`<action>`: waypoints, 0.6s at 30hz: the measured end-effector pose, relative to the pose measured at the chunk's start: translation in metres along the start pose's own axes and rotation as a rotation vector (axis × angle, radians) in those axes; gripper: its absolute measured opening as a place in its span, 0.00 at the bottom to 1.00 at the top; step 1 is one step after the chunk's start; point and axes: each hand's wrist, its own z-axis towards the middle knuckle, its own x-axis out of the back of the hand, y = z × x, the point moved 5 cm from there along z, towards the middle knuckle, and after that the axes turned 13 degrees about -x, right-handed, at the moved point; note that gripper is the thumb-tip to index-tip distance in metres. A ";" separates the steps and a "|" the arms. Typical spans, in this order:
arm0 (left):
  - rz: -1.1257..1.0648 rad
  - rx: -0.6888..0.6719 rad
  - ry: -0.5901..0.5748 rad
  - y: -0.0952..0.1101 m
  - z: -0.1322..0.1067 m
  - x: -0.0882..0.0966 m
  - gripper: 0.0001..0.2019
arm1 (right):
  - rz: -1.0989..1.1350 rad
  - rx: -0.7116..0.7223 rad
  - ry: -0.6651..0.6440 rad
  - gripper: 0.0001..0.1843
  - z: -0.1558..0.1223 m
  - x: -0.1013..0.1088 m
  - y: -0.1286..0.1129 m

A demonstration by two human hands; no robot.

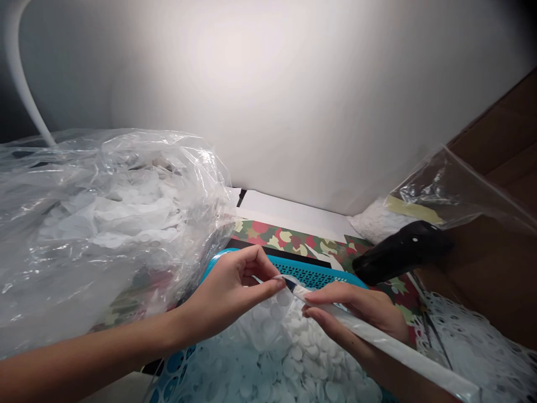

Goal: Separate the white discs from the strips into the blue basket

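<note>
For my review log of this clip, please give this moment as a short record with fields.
Left hand: pinches the end of a white strip
Right hand: grips the same strip
Below hands: blue basket heaped with white discs
Left side: plastic bag holding white discs
Right side: black tool, punched white sheet
Behind basket: patterned paper

A head-worn camera angles down at the left hand [229, 296] and right hand [356, 313].
</note>
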 end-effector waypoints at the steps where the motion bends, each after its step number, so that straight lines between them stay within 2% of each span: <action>1: 0.006 0.000 -0.001 0.000 0.000 0.000 0.10 | -0.002 -0.002 0.002 0.10 -0.001 0.000 0.000; 6: 0.039 -0.005 -0.003 0.002 0.000 0.000 0.11 | -0.027 -0.015 0.089 0.17 -0.002 0.004 0.002; 13: 0.044 -0.044 0.009 0.003 0.003 0.002 0.08 | -0.092 0.202 0.112 0.15 -0.001 0.001 -0.012; 18: 0.070 -0.056 0.024 0.006 0.002 0.003 0.07 | -0.218 0.257 0.139 0.15 -0.002 0.000 -0.018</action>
